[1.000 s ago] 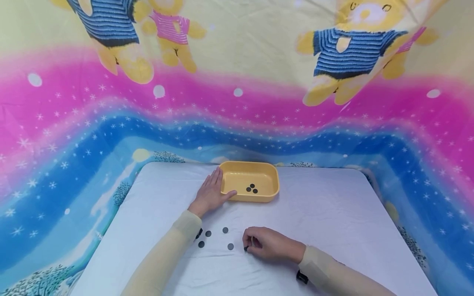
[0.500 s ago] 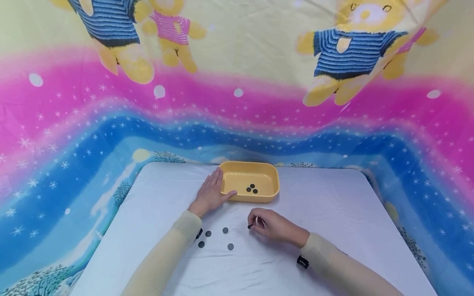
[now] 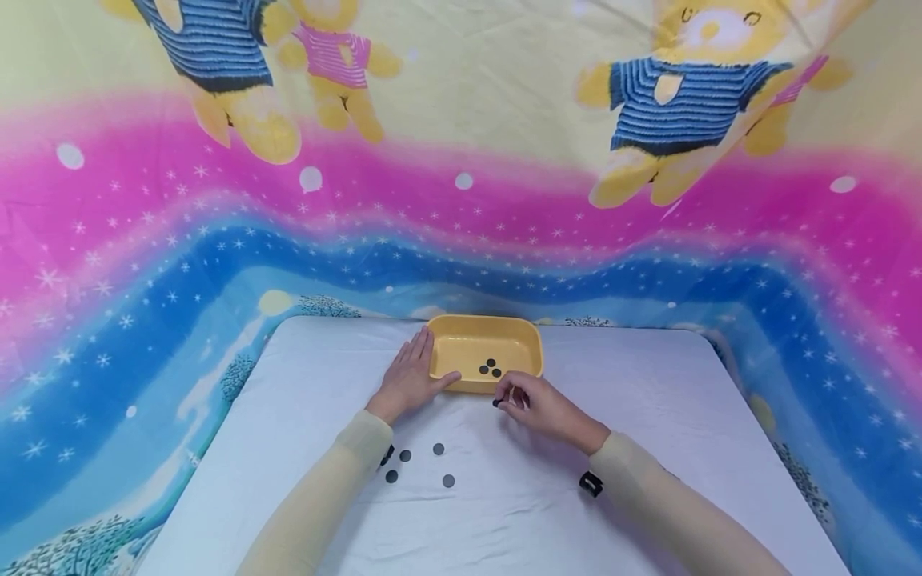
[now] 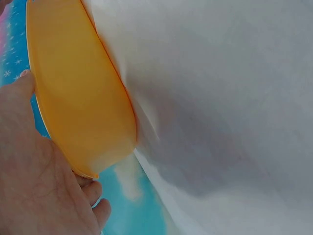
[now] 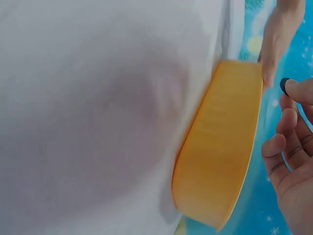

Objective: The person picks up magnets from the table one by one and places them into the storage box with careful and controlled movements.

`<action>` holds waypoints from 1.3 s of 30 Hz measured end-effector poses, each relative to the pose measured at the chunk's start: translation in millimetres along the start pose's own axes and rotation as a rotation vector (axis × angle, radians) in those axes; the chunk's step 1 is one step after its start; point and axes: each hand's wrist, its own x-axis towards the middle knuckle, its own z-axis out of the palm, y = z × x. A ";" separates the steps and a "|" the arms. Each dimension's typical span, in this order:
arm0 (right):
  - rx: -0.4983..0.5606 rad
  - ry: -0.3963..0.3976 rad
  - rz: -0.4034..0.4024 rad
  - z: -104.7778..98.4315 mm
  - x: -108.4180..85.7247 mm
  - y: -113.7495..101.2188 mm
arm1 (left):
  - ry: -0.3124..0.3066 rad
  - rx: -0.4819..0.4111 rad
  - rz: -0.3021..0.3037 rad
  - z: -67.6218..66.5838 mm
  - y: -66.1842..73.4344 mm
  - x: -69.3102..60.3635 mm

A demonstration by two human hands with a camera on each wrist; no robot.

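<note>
**One yellow tray (image 3: 461,352), eight dark discs (image 3: 491,363)**

One printed backdrop (image 3: 461,240) runs along the far edge and both sides, banded in cream, pink and blue. Four bears show in part on it, two in blue striped tops and two in pink. Within it lies one table (image 3: 648,384), covered in a lightly creased white cloth. Two pale sleeves (image 3: 317,480) reach in from the near side.

The yellow tray sits at the table's far edge, near the middle, one long side facing the person. Two bare hands are at it. The left hand (image 3: 410,380) has its fingers laid out straight along the tray's left end and its thumb on the near rim, touching without clenching. The right hand (image 3: 543,408) is at the tray's near right part, thumb and fingertip grasping one held disc (image 5: 284,86), the other fingers loosely bent. From the head camera its knuckles overlap the rim, so whether they touch it is hard to say.

Two small black devices (image 3: 591,483) show, one at each wrist.

Smallest are the discs. Three lie close together on the tray floor, right of centre and toward the near wall. Four loose discs (image 3: 438,450) lie on the cloth between the forearms, each apart from the others: two near the left wrist, two farther right. The eighth is the one pinched, just in front of the tray's near wall.
</note>
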 end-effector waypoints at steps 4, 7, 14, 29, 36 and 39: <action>0.000 0.045 -0.005 -5.3 5.1 8.0 | 0.006 0.003 0.004 0.2 -0.6 0.2; 0.005 0.067 -0.001 -8.5 8.1 13.2 | 0.003 -0.001 0.006 0.4 -0.8 0.1; 0.018 0.095 0.020 -15.3 15.6 22.4 | 0.008 -0.002 0.009 -0.7 -0.2 -1.3; 0.019 0.125 0.060 -21.7 36.6 37.3 | -0.013 0.001 0.003 -0.3 0.5 -0.4; 0.021 0.097 0.109 -21.7 44.4 44.2 | -0.010 0.006 0.008 -2.2 1.0 -1.3; 0.035 0.089 0.115 -22.2 47.3 45.6 | -0.020 0.005 0.001 -1.8 1.1 -1.2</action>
